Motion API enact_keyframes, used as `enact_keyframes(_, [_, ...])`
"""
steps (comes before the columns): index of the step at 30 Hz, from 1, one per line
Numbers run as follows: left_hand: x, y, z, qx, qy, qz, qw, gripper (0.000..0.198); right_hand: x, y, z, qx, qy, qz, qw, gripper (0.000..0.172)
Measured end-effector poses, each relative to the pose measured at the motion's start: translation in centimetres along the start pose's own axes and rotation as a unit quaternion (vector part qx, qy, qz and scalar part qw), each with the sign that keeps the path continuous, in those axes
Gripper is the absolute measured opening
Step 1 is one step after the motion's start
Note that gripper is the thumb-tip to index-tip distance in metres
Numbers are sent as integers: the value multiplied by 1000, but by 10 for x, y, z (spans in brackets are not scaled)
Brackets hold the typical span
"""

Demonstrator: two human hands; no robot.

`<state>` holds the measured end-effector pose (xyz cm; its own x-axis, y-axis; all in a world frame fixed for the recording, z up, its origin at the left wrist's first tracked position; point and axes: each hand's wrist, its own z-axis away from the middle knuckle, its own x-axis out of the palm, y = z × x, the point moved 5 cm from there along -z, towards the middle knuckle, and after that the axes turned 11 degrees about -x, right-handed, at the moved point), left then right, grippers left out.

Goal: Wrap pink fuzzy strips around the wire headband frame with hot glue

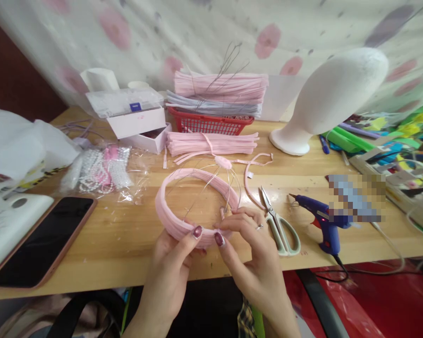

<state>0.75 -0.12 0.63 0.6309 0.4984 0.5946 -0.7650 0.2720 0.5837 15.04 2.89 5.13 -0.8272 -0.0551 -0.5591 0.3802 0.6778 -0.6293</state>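
Both hands hold a ring wound with pale pink pipe cleaners (172, 221) over the front of the table. Several thin wires arch up from the ring to a small pink oval pad (223, 163) above its far side. My left hand (172, 263) grips the near rim from the left, thumb on top and fingers beneath. From the right, my right hand (250, 249) pinches the rim with thumb and fingers close to a short pink end. Scissors with pale green handles (282, 230) lie just right of that hand. A loose pink strip (248, 183) curls behind them.
A blue glue gun (324, 220) with a lit red spot stands at the right. Behind are a white foam head (331, 98), a red basket (211, 123) and a pink pipe-cleaner bundle (211, 143). At left lie a phone (44, 241) and bagged beads (105, 169).
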Motion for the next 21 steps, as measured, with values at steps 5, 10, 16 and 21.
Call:
enact_keyframes(5, [1,-1,-1,-9,8,-1,1000,31,1,1,1,-2,5,0,1000,15])
enact_keyframes(10, [1,-3,1,-6,12,10,1000,29,-1,2,2,5,7,-1,1000,14])
enact_keyframes(16, [-1,-5,-2,-15,-14,2,1000,28,-2,4,3,42,8,-57,997,12])
enact_keyframes(21, [-3,-6,-4,-15,-25,2,1000,25,-2,6,2,75,12,-93,993,10])
